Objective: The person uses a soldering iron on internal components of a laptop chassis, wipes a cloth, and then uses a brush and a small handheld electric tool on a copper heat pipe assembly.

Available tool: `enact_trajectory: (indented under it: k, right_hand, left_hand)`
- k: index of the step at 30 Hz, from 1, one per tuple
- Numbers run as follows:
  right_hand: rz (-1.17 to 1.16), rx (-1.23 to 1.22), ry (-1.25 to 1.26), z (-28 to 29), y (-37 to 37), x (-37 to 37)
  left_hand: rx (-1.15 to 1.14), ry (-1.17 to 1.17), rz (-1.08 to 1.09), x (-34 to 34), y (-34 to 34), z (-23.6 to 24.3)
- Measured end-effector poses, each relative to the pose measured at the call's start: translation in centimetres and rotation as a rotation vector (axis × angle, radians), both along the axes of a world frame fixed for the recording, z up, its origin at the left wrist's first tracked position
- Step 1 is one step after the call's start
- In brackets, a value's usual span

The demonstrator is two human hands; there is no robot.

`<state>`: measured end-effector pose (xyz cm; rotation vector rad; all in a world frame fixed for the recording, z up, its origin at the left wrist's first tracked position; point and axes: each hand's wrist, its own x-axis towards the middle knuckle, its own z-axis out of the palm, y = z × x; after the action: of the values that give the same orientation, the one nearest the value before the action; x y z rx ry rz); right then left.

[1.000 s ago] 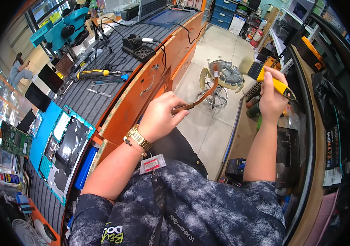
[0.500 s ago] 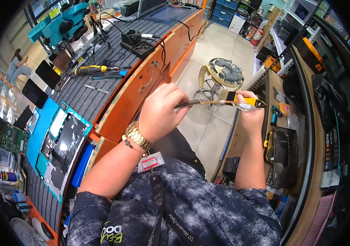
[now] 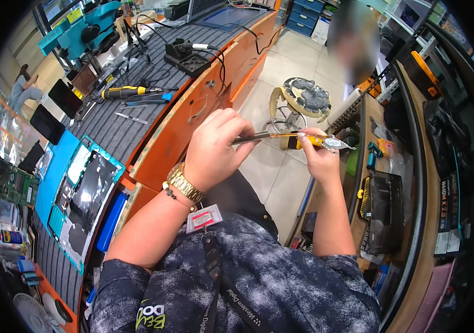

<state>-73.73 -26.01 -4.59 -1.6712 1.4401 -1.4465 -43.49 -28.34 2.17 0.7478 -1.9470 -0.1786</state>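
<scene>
My left hand (image 3: 217,144) is closed on the dark end of a thin laptop heat sink (image 3: 278,135), pinching it between thumb and fingers. Its copper pipe runs to the right and ends in a crumpled silver foil part (image 3: 337,144). In my right hand (image 3: 323,162) is a brush with a yellow handle (image 3: 316,141), its dark bristles just below the copper pipe. My right thumb lies at the pipe, and whether it also grips the heat sink I cannot tell. Both hands are in the air above the floor, between the bench and the shelf.
On the striped bench at left are a laptop casing (image 3: 90,191), a yellow-black screwdriver (image 3: 123,92), tweezers (image 3: 131,118) and a soldering stand (image 3: 187,58). A stool (image 3: 306,97) stands ahead. A blurred person (image 3: 353,41) is at the back right. Shelves with a dark device (image 3: 386,211) line the right.
My right hand has moved left with the brush, bringing the bristles beneath the copper pipe. The left hand has shifted slightly left. A person has come into view at the back right.
</scene>
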Motion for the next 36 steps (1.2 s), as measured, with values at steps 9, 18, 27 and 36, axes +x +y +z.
enact_trajectory:
  k: [9, 18, 27, 36]
  right_hand:
    - [0.200, 0.042, -0.281, -1.0, -1.8, 9.7]
    - [0.740, -0.290, -0.098, -0.4, -7.8, 26.9]
    - [0.471, -0.585, 0.244, -3.4, -10.6, 27.2]
    - [-0.375, -0.322, 0.271, -8.4, -14.0, -4.8]
  left_hand:
    - [0.169, 0.219, 0.151, 4.0, 1.4, -0.7]
    - [0.219, 0.508, 0.302, 11.5, 1.9, 2.9]
    - [0.265, 0.505, 0.348, 11.6, 0.8, 1.8]
    - [0.450, 0.531, 0.200, 10.6, -1.2, -1.1]
